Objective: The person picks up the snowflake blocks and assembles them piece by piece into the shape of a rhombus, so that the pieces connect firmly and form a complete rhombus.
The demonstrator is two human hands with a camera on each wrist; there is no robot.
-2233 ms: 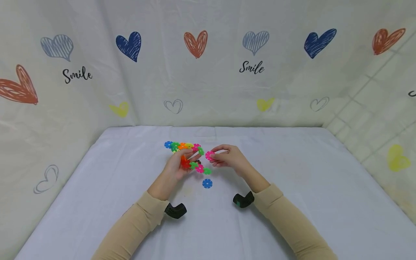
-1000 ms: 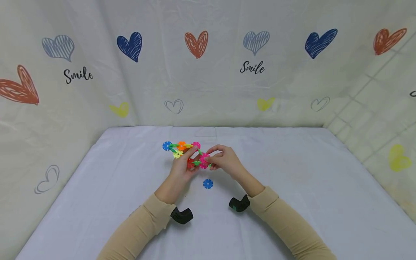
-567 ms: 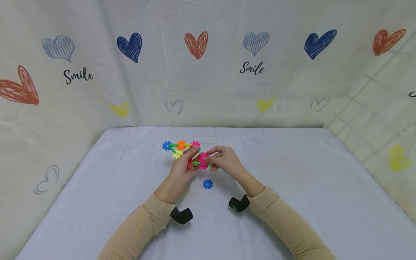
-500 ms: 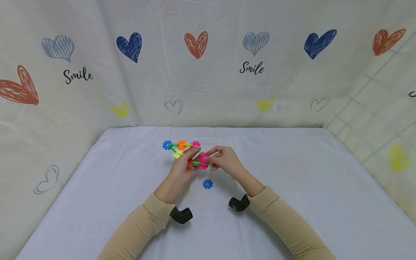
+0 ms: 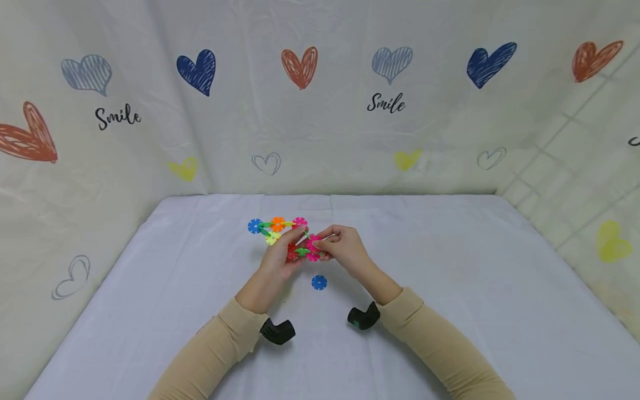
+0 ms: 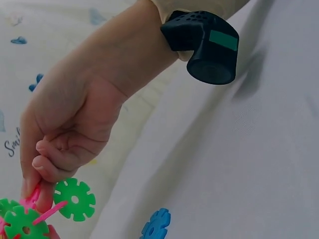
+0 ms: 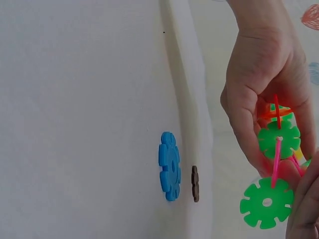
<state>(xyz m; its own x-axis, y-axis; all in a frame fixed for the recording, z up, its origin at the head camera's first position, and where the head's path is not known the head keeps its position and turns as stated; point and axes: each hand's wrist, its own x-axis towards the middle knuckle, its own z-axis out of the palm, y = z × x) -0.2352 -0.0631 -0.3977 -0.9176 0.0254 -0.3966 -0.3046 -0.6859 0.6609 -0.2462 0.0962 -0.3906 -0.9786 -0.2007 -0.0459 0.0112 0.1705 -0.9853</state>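
Toothed plastic snowflake discs are slotted together into a chain, with an orange disc [image 5: 278, 224] and a blue disc [image 5: 255, 226] at its far end. My left hand [image 5: 276, 255] grips this chain near a red disc [image 5: 291, 253], thumb over the top. My right hand [image 5: 348, 251] pinches a pink disc [image 5: 314, 241] against the chain's near right part. In the right wrist view, a green disc [image 7: 267, 203] hangs off a pink one beside the right fingers. The fingertips partly hide the joint between the pinched pink disc and the chain.
A loose blue disc [image 5: 319, 282] lies on the white tablecloth [image 5: 450, 266], nearer than the hands. Beyond it, a brown disc [image 7: 195, 184] shows in the right wrist view. Black wrist cameras hang under both sleeves. A heart-printed curtain [image 5: 340, 128] rises behind the table.
My right hand has brought the pink disc leftward from apart to against the chain, and the chain has turned in my left hand. During the last second both hands have barely moved.
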